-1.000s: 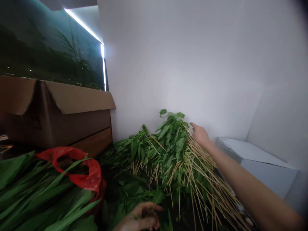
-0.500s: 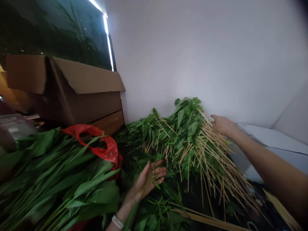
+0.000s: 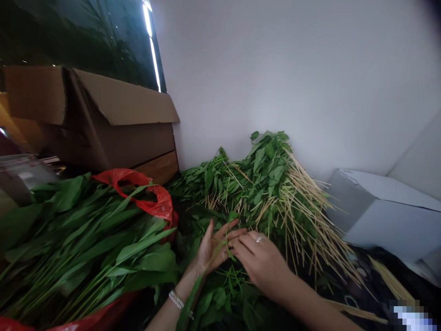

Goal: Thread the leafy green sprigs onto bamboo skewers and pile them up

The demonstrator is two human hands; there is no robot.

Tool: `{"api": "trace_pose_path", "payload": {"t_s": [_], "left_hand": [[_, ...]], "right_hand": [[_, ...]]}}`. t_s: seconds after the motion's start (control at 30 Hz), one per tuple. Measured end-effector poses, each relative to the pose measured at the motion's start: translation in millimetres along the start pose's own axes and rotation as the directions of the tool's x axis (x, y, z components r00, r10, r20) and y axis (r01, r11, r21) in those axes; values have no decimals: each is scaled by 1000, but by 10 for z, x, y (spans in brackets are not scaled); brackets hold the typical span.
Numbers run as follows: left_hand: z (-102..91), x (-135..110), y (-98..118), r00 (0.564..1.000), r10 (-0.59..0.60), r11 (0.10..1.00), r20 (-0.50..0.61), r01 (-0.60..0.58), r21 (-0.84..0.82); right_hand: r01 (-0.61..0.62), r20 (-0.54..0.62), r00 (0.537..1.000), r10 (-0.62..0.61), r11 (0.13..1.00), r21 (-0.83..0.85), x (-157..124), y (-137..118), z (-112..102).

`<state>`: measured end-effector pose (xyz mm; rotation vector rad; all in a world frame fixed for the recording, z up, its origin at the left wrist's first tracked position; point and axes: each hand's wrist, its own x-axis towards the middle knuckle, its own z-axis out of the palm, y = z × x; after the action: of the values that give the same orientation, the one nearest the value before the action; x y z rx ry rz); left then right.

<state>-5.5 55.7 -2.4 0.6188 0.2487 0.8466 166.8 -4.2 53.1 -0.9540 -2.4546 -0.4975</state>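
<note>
One red bag (image 3: 161, 202) of leaves (image 3: 93, 234), stem (image 3: 226, 240) across left fingers (image 3: 224, 228)

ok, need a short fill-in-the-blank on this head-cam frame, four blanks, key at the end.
1. The left hand has a bracelet around its ____.
2. The right hand wears a ____ on one finger.
3. Long green leaves stick out of a plastic bag whose colour is ____.
4. The open box beyond that bag is made of ____.

Missing words: wrist; ring; red; cardboard.
</note>
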Motion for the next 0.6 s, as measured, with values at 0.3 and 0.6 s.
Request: {"api": "trace_pose_path", "payload": {"t_s": [0.3, 0.6], "left_hand": [[22, -79, 53, 994, 111, 897, 21, -110, 428], [-357, 134, 99, 668, 678, 441, -306, -37, 897]], "right_hand": [[-121, 179, 975, 129, 991, -57, 53, 181, 558], [-463, 261, 862, 434, 884, 61, -660, 522, 163]]}}
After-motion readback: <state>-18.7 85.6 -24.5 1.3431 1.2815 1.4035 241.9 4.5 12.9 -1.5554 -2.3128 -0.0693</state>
